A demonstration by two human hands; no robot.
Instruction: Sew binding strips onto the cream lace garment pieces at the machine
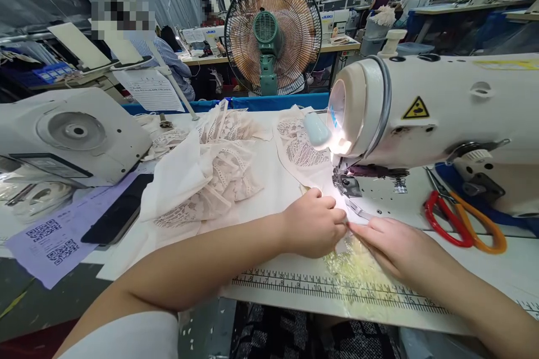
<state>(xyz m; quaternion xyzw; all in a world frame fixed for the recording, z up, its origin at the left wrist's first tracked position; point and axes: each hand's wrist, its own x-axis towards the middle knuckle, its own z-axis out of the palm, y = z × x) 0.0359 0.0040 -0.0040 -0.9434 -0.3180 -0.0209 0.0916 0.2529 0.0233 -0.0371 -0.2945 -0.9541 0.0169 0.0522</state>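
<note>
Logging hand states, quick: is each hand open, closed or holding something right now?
Left hand: closed, fingers curled, near the sewing machine; any hold is hidden.
Right hand: fingers extended toward the left; grip cannot be told.

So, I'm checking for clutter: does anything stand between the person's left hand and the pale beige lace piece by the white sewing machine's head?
Nothing visible does. The bare left hand sits at the near end of the pale beige lace piece. The metal scissors with red and orange handles lie off to the right.
</note>
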